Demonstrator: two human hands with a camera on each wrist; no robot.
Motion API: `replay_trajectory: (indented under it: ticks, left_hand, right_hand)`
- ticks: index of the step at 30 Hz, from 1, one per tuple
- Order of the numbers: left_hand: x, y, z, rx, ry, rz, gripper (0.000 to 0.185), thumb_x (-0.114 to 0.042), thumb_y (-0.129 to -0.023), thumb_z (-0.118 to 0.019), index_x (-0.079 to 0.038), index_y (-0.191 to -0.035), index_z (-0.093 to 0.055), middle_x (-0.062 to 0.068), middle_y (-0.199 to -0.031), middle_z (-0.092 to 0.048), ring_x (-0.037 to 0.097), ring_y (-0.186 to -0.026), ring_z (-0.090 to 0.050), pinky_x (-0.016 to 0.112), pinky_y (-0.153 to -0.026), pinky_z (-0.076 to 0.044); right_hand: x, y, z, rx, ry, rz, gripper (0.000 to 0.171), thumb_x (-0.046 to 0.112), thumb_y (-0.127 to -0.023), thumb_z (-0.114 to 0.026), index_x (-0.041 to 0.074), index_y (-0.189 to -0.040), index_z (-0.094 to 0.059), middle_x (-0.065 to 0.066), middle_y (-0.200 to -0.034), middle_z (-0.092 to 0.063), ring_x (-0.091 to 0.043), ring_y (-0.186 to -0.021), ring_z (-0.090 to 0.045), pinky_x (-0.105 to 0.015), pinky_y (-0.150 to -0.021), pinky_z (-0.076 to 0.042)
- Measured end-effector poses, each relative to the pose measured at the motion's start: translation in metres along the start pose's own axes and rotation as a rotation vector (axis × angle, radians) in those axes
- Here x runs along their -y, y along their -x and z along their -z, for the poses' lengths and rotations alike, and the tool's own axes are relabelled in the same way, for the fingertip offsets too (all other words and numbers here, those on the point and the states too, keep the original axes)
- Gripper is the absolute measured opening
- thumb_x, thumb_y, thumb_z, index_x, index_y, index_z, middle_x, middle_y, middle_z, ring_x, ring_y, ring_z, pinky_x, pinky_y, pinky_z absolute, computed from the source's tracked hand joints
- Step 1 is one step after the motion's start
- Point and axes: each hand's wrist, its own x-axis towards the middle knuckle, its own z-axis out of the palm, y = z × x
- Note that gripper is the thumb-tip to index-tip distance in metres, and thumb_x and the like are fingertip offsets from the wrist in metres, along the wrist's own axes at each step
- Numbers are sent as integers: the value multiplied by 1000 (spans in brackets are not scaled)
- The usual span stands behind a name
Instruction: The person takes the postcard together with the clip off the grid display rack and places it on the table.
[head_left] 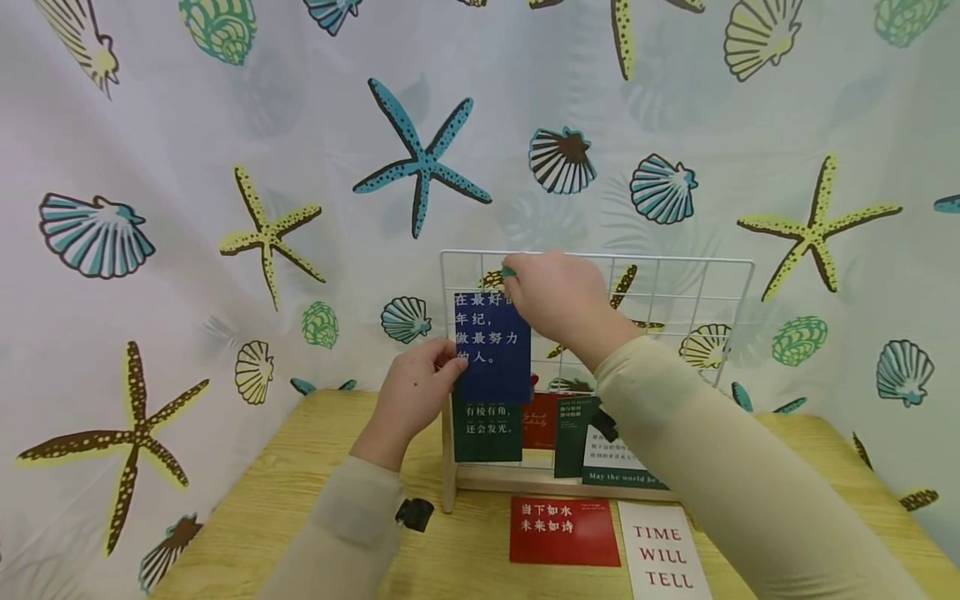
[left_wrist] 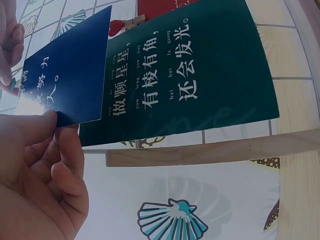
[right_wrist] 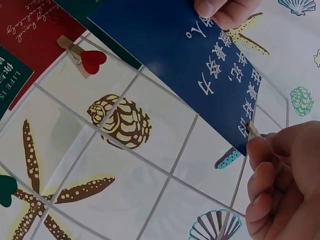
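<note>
Pinching blue card both hands' fingers | wooden table | seashell curtain backdrop

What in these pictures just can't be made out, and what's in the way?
- The small clip at the blue card: the right hand covers it in the head view; only a sliver shows in the right wrist view.
- The blue card's top right characters: hidden by the right hand in the head view.
- The white card: cut off by the bottom edge.
- The red card on the grid: script too small.
</note>
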Motion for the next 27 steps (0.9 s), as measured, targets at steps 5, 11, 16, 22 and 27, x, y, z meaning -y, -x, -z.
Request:
replay_trajectory:
  ticks: [5, 11, 16, 22, 27]
  left_hand:
    - [0, 1, 1, -4, 12, -4, 16, -29, -103, -61, -15, -109, -67, 2, -90, -67, 22, -81, -60, 36, -72, -53]
    - [1, 1, 1, -12, 10, -20, 16, -28, -103, -62, -14, -109, -68, 2, -90, -68, 21, -80, -60, 36, -72, -54]
    - [0, 3, 1, -18, 12, -25, 15, -26, -103, -62, -14, -108, -68, 2, -91, -68, 21, -80, -61, 37, -73, -54]
    - [0, 2, 1, -13, 19, -14, 15, -27, -103, -61, -14, -109, -67, 2, -93, -69, 21, -82, -62, 38, -75, -55]
    - [2, 2, 2, -12, 21, -20, 15, -26, -103, -61, -14, -109, -67, 2, -92, -68, 21, -81, -62, 38, -74, -55]
  right_hand:
    - [0, 0, -2, -25, 32, -13, 26, 31, -107, -45, 21, -116, -67, 6, -78, -62, -15, -66, -59, -34, -54, -49]
    - [-1, 1, -5, -73, -23, -8, 24, 29, -108, -46, 22, -105, -68, 8, -79, -65, -14, -66, -59, -34, -58, -49]
    - [-2, 3, -5, -105, -63, -5, 26, 28, -108, -47, 22, -118, -71, 8, -88, -70, -12, -69, -60, -34, -61, -51]
    - [-2, 5, -6, -136, -82, -5, 26, 28, -108, -49, 21, -122, -70, 6, -95, -73, -12, -75, -64, -35, -66, -53]
    - [-3, 6, -6, -159, -92, 4, 24, 28, -108, -51, 20, -117, -71, 6, -94, -73, -12, -74, -64, -34, -66, -53]
